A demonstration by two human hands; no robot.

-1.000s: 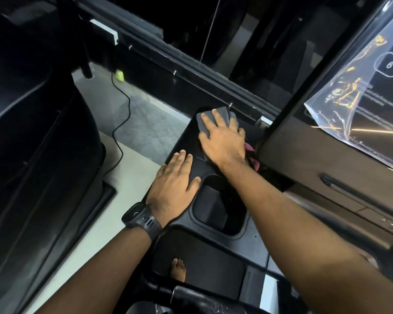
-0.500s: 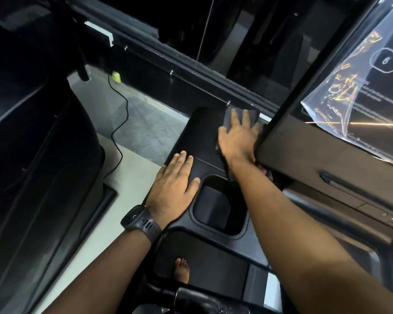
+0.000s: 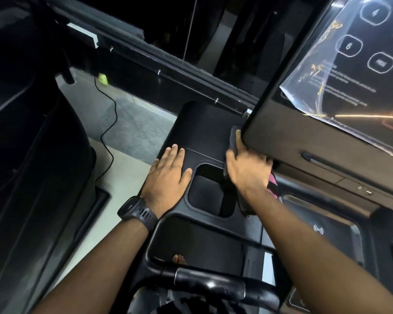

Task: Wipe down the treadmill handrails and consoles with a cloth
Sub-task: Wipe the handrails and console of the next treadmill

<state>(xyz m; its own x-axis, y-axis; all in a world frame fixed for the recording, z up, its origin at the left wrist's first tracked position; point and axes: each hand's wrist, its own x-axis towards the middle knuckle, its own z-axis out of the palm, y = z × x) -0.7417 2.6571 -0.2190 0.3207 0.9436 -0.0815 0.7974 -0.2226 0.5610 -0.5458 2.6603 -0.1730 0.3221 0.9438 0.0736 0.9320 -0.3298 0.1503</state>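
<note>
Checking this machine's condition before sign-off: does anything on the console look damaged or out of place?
Yes: the clear protective film on the console panel is wrinkled and lifting at its lower left corner. Nothing else stands out.

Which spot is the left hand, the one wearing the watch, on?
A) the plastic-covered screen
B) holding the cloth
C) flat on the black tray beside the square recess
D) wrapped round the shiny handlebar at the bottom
C: the left hand lies flat, its fingers straight, on the black tray just left of the square recess. The right hand holds the cloth.
</note>
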